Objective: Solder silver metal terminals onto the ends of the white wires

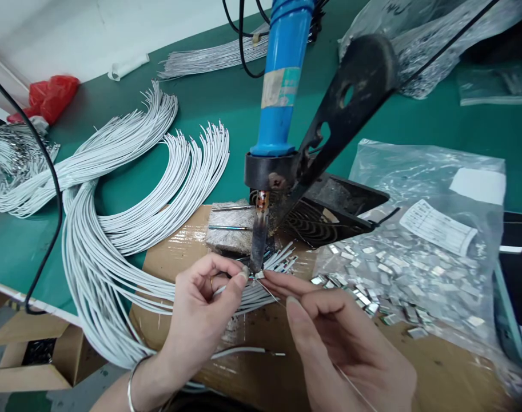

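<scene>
Head view: a small metal piece (259, 275) is held right beneath the tip of the soldering iron (282, 117), at the end of a white cable (220, 290); whether metal and tip are touching cannot be told. The cable is pinched between the thumb and index finger of the left hand (207, 306), just left of the iron's tip. By the right hand (346, 337), near the tip on the other side, a thin wire (268, 291) is gripped between thumb and fingers, and the metal piece is met by a fingertip.

The iron is carried, tip down, in a black stand (350, 97) that leans to its right. Behind the tip, slightly left, a greyish block (226, 218) is topped by two thin rods. Under the tip, more cable ends are laid over a brown sheet (282, 366). To the iron's right, metal tabs (409, 312) are spilled beside a clear bag (419, 166) holding many others. Left of the iron, curved bundles of white cables (127, 286) are spread across the green worktop (423, 120).
</scene>
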A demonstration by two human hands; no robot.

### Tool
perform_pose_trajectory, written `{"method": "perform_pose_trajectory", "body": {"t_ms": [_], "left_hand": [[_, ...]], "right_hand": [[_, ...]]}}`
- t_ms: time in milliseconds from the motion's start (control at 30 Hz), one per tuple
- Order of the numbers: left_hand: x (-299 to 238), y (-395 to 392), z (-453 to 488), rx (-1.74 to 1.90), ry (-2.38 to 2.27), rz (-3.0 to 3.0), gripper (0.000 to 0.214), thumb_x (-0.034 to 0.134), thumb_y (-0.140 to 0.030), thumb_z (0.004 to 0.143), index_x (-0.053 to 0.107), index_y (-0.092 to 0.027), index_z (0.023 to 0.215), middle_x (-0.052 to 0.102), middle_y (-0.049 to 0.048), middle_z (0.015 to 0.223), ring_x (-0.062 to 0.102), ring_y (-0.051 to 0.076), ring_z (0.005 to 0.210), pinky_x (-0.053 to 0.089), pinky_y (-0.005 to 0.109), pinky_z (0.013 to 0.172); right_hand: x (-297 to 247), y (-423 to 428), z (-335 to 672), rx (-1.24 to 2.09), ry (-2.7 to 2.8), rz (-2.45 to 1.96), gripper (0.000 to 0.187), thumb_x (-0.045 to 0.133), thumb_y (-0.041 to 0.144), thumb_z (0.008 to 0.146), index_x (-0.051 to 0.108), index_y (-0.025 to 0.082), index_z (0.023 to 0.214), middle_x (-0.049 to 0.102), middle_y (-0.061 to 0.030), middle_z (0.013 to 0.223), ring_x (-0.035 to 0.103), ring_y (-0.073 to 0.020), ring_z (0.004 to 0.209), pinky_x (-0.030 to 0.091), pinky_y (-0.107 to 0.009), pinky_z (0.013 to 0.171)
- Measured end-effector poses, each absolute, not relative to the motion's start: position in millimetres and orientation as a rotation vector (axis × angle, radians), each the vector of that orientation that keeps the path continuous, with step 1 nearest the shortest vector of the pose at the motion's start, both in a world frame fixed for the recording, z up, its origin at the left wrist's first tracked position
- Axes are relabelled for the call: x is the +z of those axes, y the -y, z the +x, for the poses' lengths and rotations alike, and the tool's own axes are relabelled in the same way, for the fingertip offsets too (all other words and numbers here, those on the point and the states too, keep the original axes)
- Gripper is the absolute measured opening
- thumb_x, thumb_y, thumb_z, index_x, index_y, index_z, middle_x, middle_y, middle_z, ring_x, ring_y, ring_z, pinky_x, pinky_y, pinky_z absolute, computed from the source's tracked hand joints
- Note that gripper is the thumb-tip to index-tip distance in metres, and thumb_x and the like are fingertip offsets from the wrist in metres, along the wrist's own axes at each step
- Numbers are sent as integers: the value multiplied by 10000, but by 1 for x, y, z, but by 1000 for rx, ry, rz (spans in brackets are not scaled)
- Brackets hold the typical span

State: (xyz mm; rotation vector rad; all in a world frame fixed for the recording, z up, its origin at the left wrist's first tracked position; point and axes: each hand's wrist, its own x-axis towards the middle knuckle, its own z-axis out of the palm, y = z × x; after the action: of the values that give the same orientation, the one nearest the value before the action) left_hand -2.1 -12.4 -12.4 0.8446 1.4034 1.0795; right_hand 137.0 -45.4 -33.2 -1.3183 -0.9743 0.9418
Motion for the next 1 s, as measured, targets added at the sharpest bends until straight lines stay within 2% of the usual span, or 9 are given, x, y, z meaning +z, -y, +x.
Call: {"method": "perform_pose_trajectory", "body": {"t_ms": [133, 400, 733, 1000], "left_hand": [[-11, 12, -1, 1090, -1396, 832, 141, 814, -222, 859, 729, -156, 767, 732, 28, 836, 487, 56, 562, 352, 159, 520], [-10, 10, -1, 1093, -1396, 843, 150, 830, -212, 849, 725, -151, 760, 738, 36, 846, 476, 50, 553, 346, 155, 507], [-11, 12, 0, 1103, -1386, 842, 144, 822, -219, 868, 731, -163, 771, 737, 24, 851, 473, 54, 552, 346, 164, 500], [-11, 13, -2, 1109, -1389, 856, 137, 810, -195, 876, 734, -166, 767, 728, 15, 837, 475, 56, 579, 346, 158, 519]], "right_hand": [[-33, 46, 137, 945, 953, -1328, 247, 707, 224, 982, 621, 235, 751, 863, -49, 1060, 840, -167, 964, 645, -182, 877], [-30, 45, 135, 928, 963, -1319, 234, 714, 198, 976, 631, 238, 760, 863, -22, 1049, 836, -132, 948, 625, -136, 874], [-31, 46, 136, 921, 971, -1338, 222, 727, 208, 964, 642, 232, 760, 863, -63, 1050, 843, -175, 920, 659, -185, 832], [-32, 46, 136, 899, 1004, -1320, 234, 702, 180, 983, 622, 241, 772, 862, -12, 1056, 838, -124, 941, 628, -124, 856]]}}
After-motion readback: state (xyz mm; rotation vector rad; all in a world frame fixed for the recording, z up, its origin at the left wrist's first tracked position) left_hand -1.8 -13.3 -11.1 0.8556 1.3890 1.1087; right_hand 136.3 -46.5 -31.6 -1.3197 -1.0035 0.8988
